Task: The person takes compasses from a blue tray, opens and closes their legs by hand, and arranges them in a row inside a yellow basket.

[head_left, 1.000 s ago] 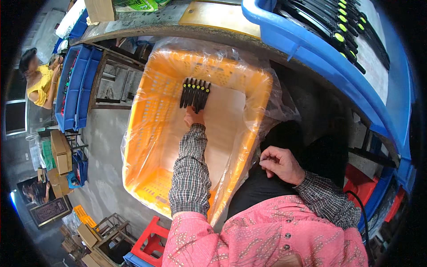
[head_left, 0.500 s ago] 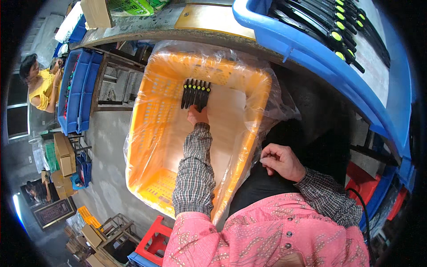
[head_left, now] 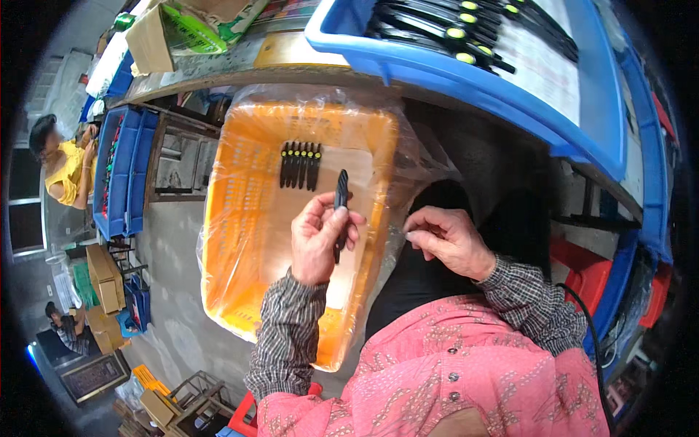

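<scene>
My left hand (head_left: 318, 237) is closed around a slim black hand tool (head_left: 341, 200), held upright over the yellow basket (head_left: 388, 164). The tool's tip has slanted ridges; its exact kind I cannot tell. Inside the basket, towards its far end, several black tools with yellow-green round spots (head_left: 302, 164) lie side by side in a row on a pale sheet (head_left: 280, 237). Clear plastic film (head_left: 419, 135) lines the basket and hangs over its rim. To the right of the basket, above my lap, my right hand (head_left: 455, 240) has curled fingers, with nothing visible in them.
A blue tray (head_left: 466, 76) with more black tools stands on the workbench (head_left: 218, 76) at the far right. Green packaging (head_left: 193, 29) is at the back. On the left, a person in yellow (head_left: 69, 167) works by stacked blue crates (head_left: 135, 175). Red stools (head_left: 582, 266) stand near me.
My left hand has drawn back from the row towards me and now holds a black tool above the basket. My right hand has shifted slightly left and up in the picture.
</scene>
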### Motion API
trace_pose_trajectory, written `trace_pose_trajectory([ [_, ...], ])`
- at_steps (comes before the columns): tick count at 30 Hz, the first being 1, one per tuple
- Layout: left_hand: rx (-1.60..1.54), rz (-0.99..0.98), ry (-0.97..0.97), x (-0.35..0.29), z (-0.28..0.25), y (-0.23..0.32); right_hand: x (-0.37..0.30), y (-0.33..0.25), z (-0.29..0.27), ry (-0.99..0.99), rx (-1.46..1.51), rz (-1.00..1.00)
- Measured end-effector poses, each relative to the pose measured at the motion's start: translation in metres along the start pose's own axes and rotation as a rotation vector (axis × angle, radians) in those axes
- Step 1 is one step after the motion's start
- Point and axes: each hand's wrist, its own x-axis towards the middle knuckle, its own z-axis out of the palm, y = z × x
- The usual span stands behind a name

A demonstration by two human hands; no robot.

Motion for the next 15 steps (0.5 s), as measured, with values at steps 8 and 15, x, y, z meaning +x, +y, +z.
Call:
trace_pose_trajectory([
  [8, -0.052, -0.093, -0.135, -0.057, 0.075, 0.008, -0.027, -0.033, -0.002, 0.056, 0.219, -0.083],
  [15, -0.055, -0.088, -0.147, -0.072, 0.102, -0.012, -0.046, -0.03, -0.017, 0.03, 0.263, -0.042],
])
